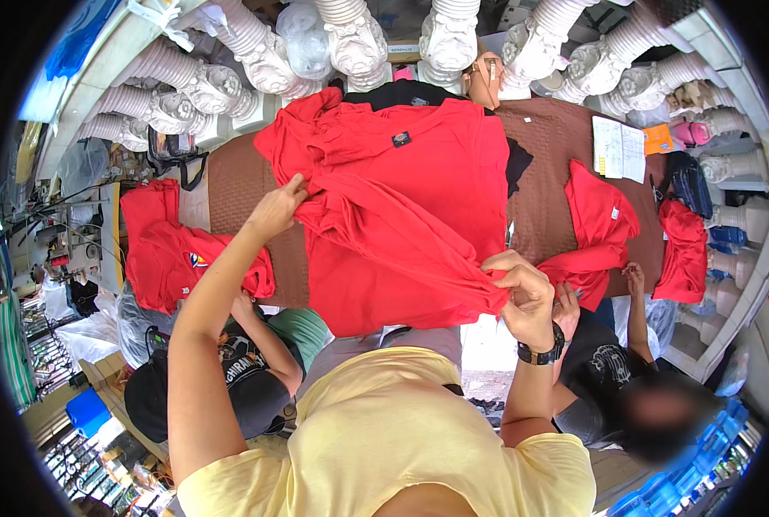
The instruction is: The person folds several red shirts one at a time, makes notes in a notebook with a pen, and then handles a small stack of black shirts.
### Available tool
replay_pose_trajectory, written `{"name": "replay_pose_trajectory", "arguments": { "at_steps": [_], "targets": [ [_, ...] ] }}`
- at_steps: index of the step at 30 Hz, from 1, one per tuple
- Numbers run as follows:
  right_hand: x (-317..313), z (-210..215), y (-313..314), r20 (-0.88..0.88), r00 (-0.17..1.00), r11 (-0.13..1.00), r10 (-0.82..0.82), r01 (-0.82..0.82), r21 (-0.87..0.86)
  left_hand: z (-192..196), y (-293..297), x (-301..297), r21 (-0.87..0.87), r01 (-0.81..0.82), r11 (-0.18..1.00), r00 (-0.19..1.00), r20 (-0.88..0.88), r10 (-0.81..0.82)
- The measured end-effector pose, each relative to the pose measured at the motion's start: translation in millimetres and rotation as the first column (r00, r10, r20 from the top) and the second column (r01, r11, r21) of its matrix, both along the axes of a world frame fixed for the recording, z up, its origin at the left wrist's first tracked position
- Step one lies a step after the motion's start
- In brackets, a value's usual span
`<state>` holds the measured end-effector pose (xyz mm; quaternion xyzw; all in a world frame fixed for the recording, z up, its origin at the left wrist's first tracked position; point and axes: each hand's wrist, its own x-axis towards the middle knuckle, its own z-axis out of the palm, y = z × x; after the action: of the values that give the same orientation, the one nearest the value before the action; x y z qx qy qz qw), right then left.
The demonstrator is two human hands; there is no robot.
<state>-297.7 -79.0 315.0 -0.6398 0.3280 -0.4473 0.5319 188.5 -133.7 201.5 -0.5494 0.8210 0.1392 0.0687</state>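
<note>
A red shirt (410, 189) with a small dark patch lies spread over the table in front of me, part of it folded across in a bunched diagonal strip. My left hand (278, 209) pinches the fabric at the shirt's left side. At the lower right end of that strip, my right hand (526, 297) grips the cloth between thumb and fingers; a dark watch (541, 354) is on this wrist. The shirt's near edge hangs toward my lap. Black cloth (401, 93) shows from beneath its far edge.
A brown textured cloth (539, 207) covers the table. People sit on both sides; red garments (152, 250) lie at the left and another red garment (600, 215) at the right. An open notebook (619, 148) and orange packet (657, 139) lie far right. White balusters (354, 47) line the back.
</note>
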Motion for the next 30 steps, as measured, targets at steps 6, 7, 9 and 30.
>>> {"name": "replay_pose_trajectory", "arguments": {
  "at_steps": [6, 7, 9, 30],
  "targets": [
    [-18, -20, 26, -0.067, 0.965, 0.956, -0.253, 0.26, 0.138, -42, 8, -36, -0.014, 0.354, 0.935, 0.933, 0.073, -0.352],
    [-22, -24, 27, -0.067, 0.962, 0.952, -0.264, 0.271, 0.14, -31, 7, -48, 0.067, 0.359, 0.931, 0.929, 0.068, -0.364],
    [-32, -30, 28, -0.109, 0.934, 0.924, -0.341, 0.354, 0.146, -38, 13, -41, 0.002, 0.22, 0.976, 0.962, -0.165, -0.217],
    [-128, 164, 45, 0.443, 0.808, 0.915, 0.388, -0.283, -0.287, 384, 330, -31, -0.267, -0.455, 0.85, 0.813, -0.515, 0.274]
  ]
}}
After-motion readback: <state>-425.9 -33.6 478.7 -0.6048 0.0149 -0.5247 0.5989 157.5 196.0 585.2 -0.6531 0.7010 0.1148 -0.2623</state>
